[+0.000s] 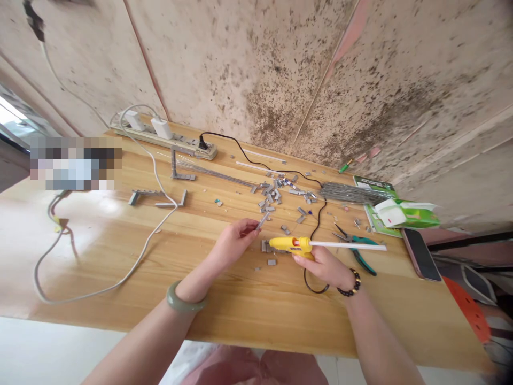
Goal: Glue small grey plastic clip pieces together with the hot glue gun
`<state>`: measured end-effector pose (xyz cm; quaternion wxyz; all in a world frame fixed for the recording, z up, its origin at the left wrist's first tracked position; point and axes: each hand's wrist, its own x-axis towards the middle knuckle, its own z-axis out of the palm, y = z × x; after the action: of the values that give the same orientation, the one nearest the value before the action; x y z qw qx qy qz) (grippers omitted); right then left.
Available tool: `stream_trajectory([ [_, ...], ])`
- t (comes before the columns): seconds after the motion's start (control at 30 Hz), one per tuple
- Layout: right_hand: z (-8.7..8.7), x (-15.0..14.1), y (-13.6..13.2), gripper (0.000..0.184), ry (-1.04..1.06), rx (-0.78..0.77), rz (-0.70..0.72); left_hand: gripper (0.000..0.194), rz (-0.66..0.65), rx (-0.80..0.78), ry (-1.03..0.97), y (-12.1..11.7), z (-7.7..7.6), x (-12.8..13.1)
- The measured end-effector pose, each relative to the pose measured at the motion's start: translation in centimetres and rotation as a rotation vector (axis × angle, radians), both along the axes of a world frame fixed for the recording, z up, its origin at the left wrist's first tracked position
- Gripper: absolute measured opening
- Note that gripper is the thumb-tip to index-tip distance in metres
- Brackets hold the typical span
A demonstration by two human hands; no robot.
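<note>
My right hand [320,264] is wrapped round the handle of a yellow hot glue gun [290,245], its nozzle pointing left. A long white glue stick [348,245] juts out of the gun's back end. Between the fingertips of my left hand [236,240] is a small grey block [263,220], tilted upward. Beneath the nozzle lies a row of grey blocks [265,246], partly hidden by the gun. One loose grey block [272,262] rests just in front of it. Beyond my hands, several grey blocks [272,195] are scattered in a heap.
Pliers with teal handles [364,262] lie right of my right hand, near a phone [421,254] and a green tissue pack [412,214]. A bundle of thin wires [352,192] is behind. Grey block frames [174,163], a white cable [132,275] and a power strip [180,145] occupy the left.
</note>
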<state>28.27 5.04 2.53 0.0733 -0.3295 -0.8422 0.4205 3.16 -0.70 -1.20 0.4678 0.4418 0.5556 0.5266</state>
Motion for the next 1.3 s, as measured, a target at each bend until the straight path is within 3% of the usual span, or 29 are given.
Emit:
stream_trajectory([
  [0.47, 0.9, 0.0, -0.1, 0.031, -0.008, -0.020, 0.076, 0.029, -0.011, 0.010, 0.008, 0.0, 0.0, -0.1],
  [0.77, -0.2, -0.1, -0.1, 0.029, -0.010, -0.008, 0.002, 0.029, -0.004, 0.000, 0.034, 0.0, -0.1, -0.1],
  [1.07, 0.5, 0.1, 0.1, 0.032, 0.036, -0.042, 0.097, 0.029, -0.026, 0.031, 0.069, 0.0, 0.0, -0.1],
  [1.3, 0.0, 0.1, 0.2, 0.027, 0.024, -0.034, 0.046, 0.028, -0.024, 0.032, 0.081, 0.1, -0.2, -0.1],
])
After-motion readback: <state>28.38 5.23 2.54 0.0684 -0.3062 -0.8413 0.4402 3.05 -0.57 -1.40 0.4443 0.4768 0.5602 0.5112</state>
